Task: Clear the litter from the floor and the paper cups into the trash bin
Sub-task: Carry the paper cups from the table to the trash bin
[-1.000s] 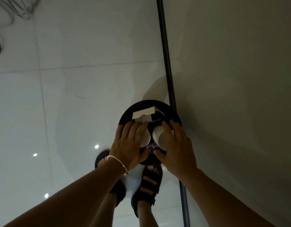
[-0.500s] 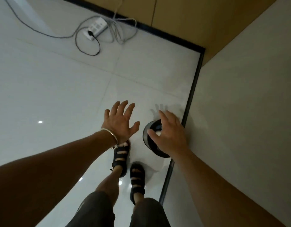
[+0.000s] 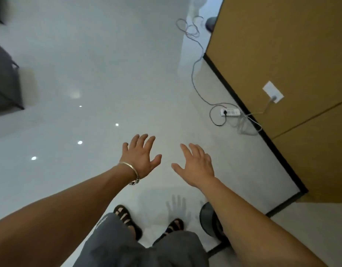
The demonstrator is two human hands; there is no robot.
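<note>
Since 1 s ago both hands have left the white paper cups in the round black trash bin [image 3: 207, 220]. Left hand [image 3: 141, 157] & right hand [image 3: 195, 166] now hover, grip open, empty. Bin's by the right foot, partly behind the forearm; cups not visible, prob. inside. Task looks abt done.

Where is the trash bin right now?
In the head view, the trash bin is low on the right, just beside the person's right sandal and partly hidden under the right forearm.
</note>
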